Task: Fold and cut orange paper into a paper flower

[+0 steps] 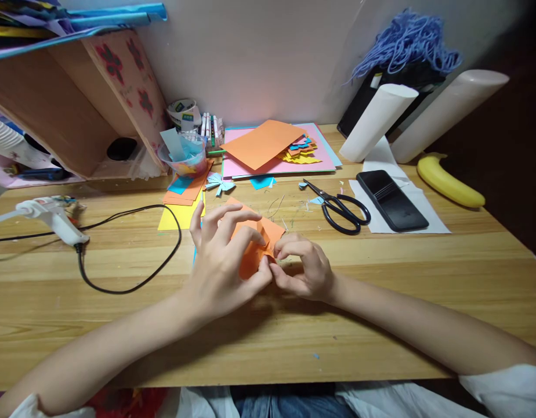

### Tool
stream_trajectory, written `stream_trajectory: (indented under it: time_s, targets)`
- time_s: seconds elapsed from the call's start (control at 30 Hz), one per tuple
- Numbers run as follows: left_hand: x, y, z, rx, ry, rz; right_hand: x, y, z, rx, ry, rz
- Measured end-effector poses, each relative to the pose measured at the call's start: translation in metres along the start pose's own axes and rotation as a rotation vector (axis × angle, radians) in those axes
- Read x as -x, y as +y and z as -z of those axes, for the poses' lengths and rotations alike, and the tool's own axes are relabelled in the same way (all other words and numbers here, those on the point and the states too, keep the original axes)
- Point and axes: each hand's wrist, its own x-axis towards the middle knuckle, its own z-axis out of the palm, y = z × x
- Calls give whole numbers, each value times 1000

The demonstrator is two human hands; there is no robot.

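Between my hands is a piece of orange paper (pixel 249 258), creased and partly folded, held just above the wooden table. My left hand (pixel 227 255) pinches its near edge between thumb and a finger, the other fingers arched over it and hiding much of its surface. From the right, my right hand (pixel 305 267) pinches the same paper at its right corner, thumb and forefinger closed near my left thumb. Another orange sheet (pixel 274 230) shows just behind the folded piece. To the left of it lie yellow paper (pixel 174 218) and a light blue folded paper shape (pixel 220 184).
Black-handled scissors (pixel 340 209) lie right of my hands, near a phone (pixel 392 200) and a banana (pixel 451 181). A white glue gun (pixel 54 219) with a looping black cord (pixel 133 287) is at left. Behind stand a plastic cup (pixel 185 161) and stacked coloured paper (pixel 263 145).
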Motion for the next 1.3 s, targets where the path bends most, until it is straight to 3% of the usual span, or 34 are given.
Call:
stream_trajectory:
  time_s: [0.3,0.53,0.73,0.9,1.0,1.3]
  targets:
    - [2,1,-2,97,-80,35,1,0,-2,51,-73,-9]
    - [-4,-9,-3,307,-205,115,-3,10,4,-51,-3,-197]
    - [-7,-15,-3,427,-142,113,-4,8,4,-177,-26,-230]
    - [-5,-18,-4,406,-30,32,-3,8,3,-245,-51,-184]
    - [-4,-18,-6,463,-26,-20,0,9,4,-260,-53,-175]
    - [-1,-16,-10,547,26,24,0,11,6,-324,-95,-269]
